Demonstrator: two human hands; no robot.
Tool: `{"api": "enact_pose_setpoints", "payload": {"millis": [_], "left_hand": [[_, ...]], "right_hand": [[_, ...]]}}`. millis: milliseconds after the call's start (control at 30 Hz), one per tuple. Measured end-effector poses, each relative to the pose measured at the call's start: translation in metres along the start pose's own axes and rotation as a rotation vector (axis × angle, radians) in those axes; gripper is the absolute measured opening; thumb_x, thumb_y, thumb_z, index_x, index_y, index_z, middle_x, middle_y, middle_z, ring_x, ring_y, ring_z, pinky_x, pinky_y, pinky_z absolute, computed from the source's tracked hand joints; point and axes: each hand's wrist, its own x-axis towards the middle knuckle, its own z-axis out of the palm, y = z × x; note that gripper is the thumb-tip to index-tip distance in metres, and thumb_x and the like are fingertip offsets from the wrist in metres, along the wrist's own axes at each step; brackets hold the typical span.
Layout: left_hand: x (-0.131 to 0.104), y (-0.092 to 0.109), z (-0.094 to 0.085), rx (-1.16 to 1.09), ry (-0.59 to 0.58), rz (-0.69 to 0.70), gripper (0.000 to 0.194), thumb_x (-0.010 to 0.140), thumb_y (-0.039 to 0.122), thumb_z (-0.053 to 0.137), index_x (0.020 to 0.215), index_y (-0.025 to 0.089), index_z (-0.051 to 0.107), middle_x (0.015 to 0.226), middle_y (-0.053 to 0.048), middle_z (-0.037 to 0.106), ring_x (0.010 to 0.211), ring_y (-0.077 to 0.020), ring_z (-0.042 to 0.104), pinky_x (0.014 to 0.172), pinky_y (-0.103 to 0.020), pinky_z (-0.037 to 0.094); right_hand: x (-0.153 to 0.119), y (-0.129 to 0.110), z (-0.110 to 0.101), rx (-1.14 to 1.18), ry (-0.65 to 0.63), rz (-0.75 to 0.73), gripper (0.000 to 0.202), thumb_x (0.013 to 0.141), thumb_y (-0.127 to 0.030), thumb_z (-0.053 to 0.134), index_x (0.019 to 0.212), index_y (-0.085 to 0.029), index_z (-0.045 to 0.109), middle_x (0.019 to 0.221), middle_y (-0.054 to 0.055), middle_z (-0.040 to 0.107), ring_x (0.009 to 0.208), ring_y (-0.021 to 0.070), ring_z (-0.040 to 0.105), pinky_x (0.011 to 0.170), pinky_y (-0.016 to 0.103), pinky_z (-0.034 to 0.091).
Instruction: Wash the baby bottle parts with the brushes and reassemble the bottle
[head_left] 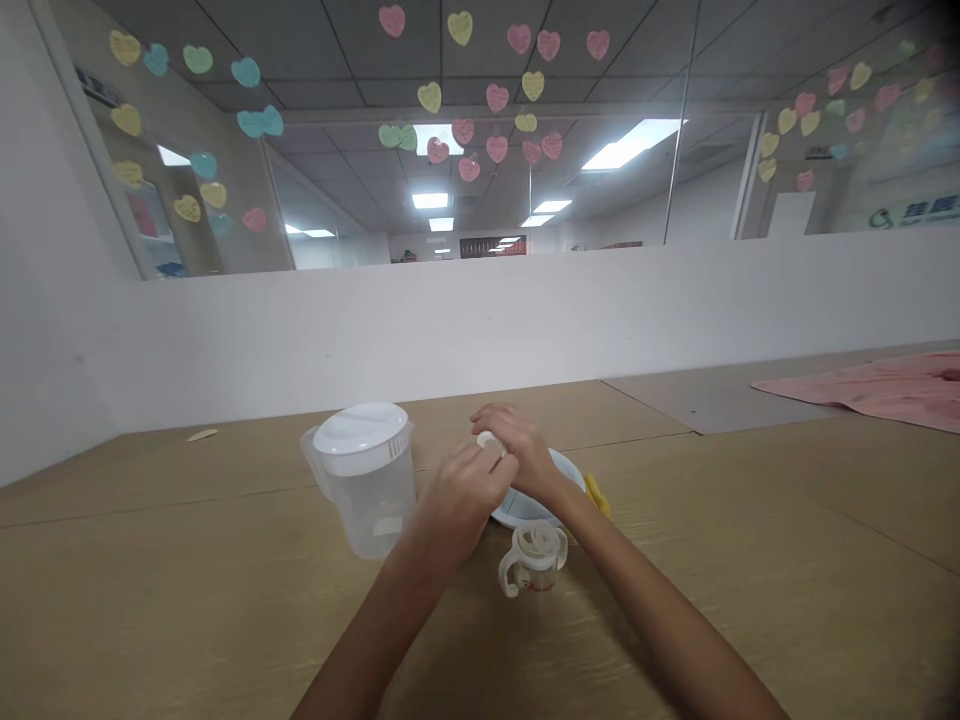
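Both hands are close together above the table, in the middle of the head view. My left hand [461,490] is curled closed, and whatever its fingers grip is hidden. Just behind it, my right hand [521,450] bends its fingers over a small white rounded piece [487,440]; most of that piece is covered. Under and behind the hands lies a pale blue, white-rimmed bowl [564,470]. Nearest to my forearms stands a clear two-handled baby cup [536,555], upright. Left of my left hand is a translucent pitcher [367,490] with its white lid on.
A yellow cloth-like item [598,495] sits at the bowl's right edge. Toward the far right lies a pink cloth [885,385]. A flat pale scrap [202,435] is at the far left. Behind the table [712,540] rises a white wall [450,330] with glass above.
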Motion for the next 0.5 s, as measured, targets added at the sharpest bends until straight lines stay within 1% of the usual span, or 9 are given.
{"api": "enact_pose_setpoints", "payload": {"millis": [67, 133, 200, 267, 300, 367, 433, 467, 500], "left_hand": [[0.000, 0.006, -0.002, 0.070, 0.013, 0.024, 0.026, 0.076, -0.005, 0.039, 0.068, 0.019, 0.044, 0.062, -0.001, 0.051, 0.060, -0.0162, 0.050, 0.056, -0.028, 0.033], [0.001, 0.009, -0.004, 0.123, 0.022, 0.011, 0.026, 0.076, -0.005, 0.038, 0.069, 0.019, 0.045, 0.061, -0.001, 0.050, 0.058, -0.0163, 0.049, 0.054, -0.028, 0.032], [0.002, 0.009, -0.006, 0.125, 0.025, 0.000, 0.026, 0.075, -0.005, 0.037, 0.072, 0.019, 0.047, 0.062, -0.001, 0.051, 0.059, -0.0166, 0.050, 0.054, -0.028, 0.032], [0.004, 0.007, -0.003, 0.071, 0.046, -0.029, 0.027, 0.077, -0.003, 0.036, 0.078, 0.019, 0.050, 0.064, -0.001, 0.054, 0.061, -0.0167, 0.052, 0.056, -0.028, 0.035], [0.004, 0.007, 0.001, 0.034, 0.073, -0.069, 0.027, 0.080, -0.001, 0.036, 0.085, 0.019, 0.052, 0.067, -0.002, 0.056, 0.063, -0.0169, 0.054, 0.059, -0.028, 0.037], [0.003, 0.009, 0.015, -0.050, 0.173, -0.201, 0.027, 0.086, 0.006, 0.036, 0.104, 0.020, 0.052, 0.081, -0.004, 0.063, 0.075, -0.0176, 0.060, 0.069, -0.029, 0.043], [-0.004, 0.017, 0.035, -0.145, 0.291, -0.311, 0.032, 0.090, 0.018, 0.039, 0.122, 0.019, 0.042, 0.105, -0.010, 0.063, 0.097, -0.0203, 0.060, 0.083, -0.033, 0.046], [-0.011, 0.022, 0.045, -0.199, 0.336, -0.306, 0.039, 0.089, 0.024, 0.042, 0.128, 0.016, 0.036, 0.116, -0.014, 0.059, 0.109, -0.0228, 0.056, 0.089, -0.036, 0.045], [-0.019, 0.028, 0.054, -0.243, 0.346, -0.240, 0.048, 0.087, 0.028, 0.046, 0.131, 0.014, 0.033, 0.124, -0.017, 0.054, 0.119, -0.0261, 0.050, 0.094, -0.039, 0.044]], "right_hand": [[-0.001, 0.005, -0.003, -0.027, 0.029, -0.007, 0.013, 0.080, -0.019, 0.046, 0.083, -0.023, 0.058, 0.096, 0.006, 0.065, 0.099, 0.0200, 0.056, 0.094, 0.038, 0.040], [-0.003, 0.007, -0.007, -0.063, 0.031, -0.001, 0.014, 0.081, -0.021, 0.045, 0.082, -0.023, 0.058, 0.094, 0.005, 0.066, 0.098, 0.0195, 0.057, 0.098, 0.040, 0.036], [-0.003, 0.008, -0.010, -0.082, 0.030, -0.001, 0.013, 0.080, -0.022, 0.046, 0.083, -0.023, 0.058, 0.092, 0.005, 0.065, 0.096, 0.0191, 0.057, 0.101, 0.041, 0.033], [-0.001, 0.006, -0.012, -0.088, 0.036, 0.020, 0.012, 0.078, -0.023, 0.047, 0.084, -0.023, 0.058, 0.092, 0.005, 0.065, 0.095, 0.0195, 0.057, 0.103, 0.042, 0.032], [0.001, 0.005, -0.013, -0.091, 0.051, 0.052, 0.012, 0.076, -0.023, 0.048, 0.084, -0.023, 0.058, 0.092, 0.005, 0.065, 0.094, 0.0202, 0.057, 0.102, 0.042, 0.032], [0.004, 0.003, -0.015, -0.102, 0.105, 0.159, 0.017, 0.072, -0.021, 0.050, 0.086, -0.022, 0.058, 0.090, 0.006, 0.065, 0.093, 0.0222, 0.057, 0.098, 0.041, 0.036], [0.003, 0.002, -0.017, -0.097, 0.146, 0.277, 0.026, 0.071, -0.020, 0.050, 0.095, -0.021, 0.057, 0.093, 0.007, 0.064, 0.091, 0.0227, 0.057, 0.089, 0.038, 0.041], [-0.001, 0.002, -0.018, -0.091, 0.136, 0.327, 0.030, 0.071, -0.020, 0.050, 0.101, -0.021, 0.055, 0.095, 0.007, 0.064, 0.089, 0.0224, 0.057, 0.084, 0.035, 0.043], [-0.006, 0.002, -0.018, -0.089, 0.098, 0.369, 0.034, 0.072, -0.022, 0.051, 0.105, -0.021, 0.052, 0.096, 0.007, 0.063, 0.086, 0.0217, 0.058, 0.078, 0.033, 0.044]]}}
